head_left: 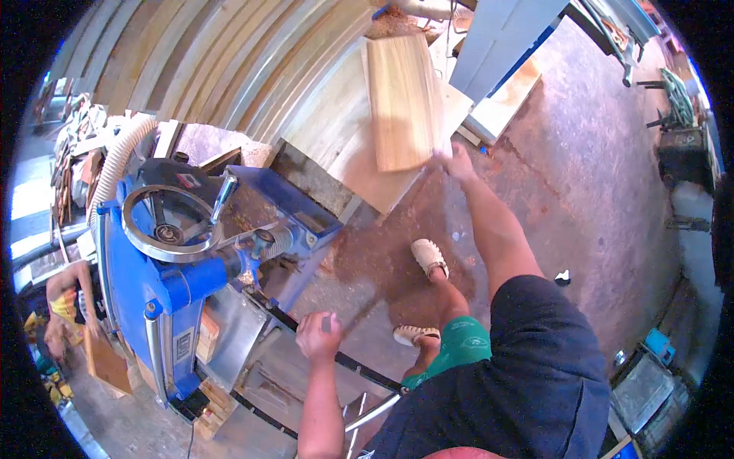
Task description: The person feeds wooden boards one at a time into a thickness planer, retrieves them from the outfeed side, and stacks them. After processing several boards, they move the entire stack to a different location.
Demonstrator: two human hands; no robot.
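Note:
A light wooden board lies tilted on a stack of wider boards near the top middle. At the board's lower right corner is my right hand, its fingers closed on that edge. My left hand is apart from the boards, over the rails beside the blue machine. Its fingers are curled, and a small grey thing shows at them, too small to name.
Long planks stand in a row at the top left. The machine carries a handwheel and a ribbed hose. Another person handles a board at the far left. A grey machine table stands top right.

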